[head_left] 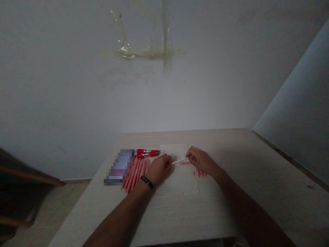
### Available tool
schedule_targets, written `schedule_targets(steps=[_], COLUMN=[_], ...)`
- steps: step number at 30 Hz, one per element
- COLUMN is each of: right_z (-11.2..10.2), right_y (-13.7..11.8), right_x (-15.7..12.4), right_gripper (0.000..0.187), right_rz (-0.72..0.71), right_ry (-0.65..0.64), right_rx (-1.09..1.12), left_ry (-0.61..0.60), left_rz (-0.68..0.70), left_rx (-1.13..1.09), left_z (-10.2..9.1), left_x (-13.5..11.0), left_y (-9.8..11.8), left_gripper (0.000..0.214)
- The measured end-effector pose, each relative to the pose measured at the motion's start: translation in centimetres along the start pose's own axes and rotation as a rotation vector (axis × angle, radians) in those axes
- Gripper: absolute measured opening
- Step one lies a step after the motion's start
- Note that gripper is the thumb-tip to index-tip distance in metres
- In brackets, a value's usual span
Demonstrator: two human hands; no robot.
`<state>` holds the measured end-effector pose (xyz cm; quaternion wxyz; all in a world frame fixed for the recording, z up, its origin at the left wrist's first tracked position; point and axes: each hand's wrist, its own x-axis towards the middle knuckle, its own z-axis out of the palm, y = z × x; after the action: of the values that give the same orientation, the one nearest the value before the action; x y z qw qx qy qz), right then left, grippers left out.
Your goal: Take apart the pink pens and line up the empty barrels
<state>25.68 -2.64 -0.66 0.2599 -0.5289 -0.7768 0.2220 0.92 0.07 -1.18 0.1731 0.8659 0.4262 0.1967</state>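
A thin, straight white rod (179, 161), pinched between the left hand (161, 167) and right hand (202, 160) over a pale rectangular sheet (177, 181), is judged light, stiff and slick, best held near both ends.

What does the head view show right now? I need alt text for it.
A left hand and right hand hold a thin white stick between them, over a pale sheet on a table. Pink sticks, red pens and a pixelated object lie on the left; more pink pieces lie by the right hand.
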Motion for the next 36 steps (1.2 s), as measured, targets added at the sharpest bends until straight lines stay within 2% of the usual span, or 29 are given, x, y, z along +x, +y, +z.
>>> schedule_targets(steps=[5, 10, 15, 20, 25, 28, 32, 36], right_z=[0.3, 0.7, 0.6, 0.7, 1.4, 1.7, 1.7, 1.3], right_y=[-0.3, -0.1, 0.3, 1.2, 1.6, 1.4, 1.1, 1.2], right_x=[-0.2, -0.4, -0.2, 0.4, 0.6, 0.6, 0.8, 0.9], right_gripper=[0.016, 0.022, 0.024, 0.02, 0.007, 0.005, 0.003, 0.009], right_rz=[0.031, 0.055, 0.057, -0.06, -0.116, -0.134, -0.125, -0.07], right_ry=[-0.1, -0.117, -0.075, 0.023, -0.002, 0.001, 0.025, 0.08], right_rx=[0.062, 0.098, 0.08, -0.092, -0.201, -0.237, -0.254, -0.217], left_ry=[-0.012, -0.005, -0.013, -0.021, 0.001, 0.002, -0.016, -0.017], left_rz=[0.029, 0.033, 0.017, -0.02, -0.031, -0.057, -0.081, -0.102], left_rx=[-0.012, -0.014, -0.021, -0.024, -0.012, -0.012, -0.014, -0.006], left_z=[0.0, 0.1, 0.1, 0.1, 0.4, 0.4, 0.2, -0.1], left_x=[-0.1, -0.1, 0.0, 0.1, 0.0, 0.0, 0.0, 0.0], left_y=[0.1, -0.1, -0.1, -0.1, -0.4, -0.4, -0.2, 0.0], left_gripper=[0.023, 0.023, 0.022, 0.019, 0.015, 0.013, 0.012, 0.01])
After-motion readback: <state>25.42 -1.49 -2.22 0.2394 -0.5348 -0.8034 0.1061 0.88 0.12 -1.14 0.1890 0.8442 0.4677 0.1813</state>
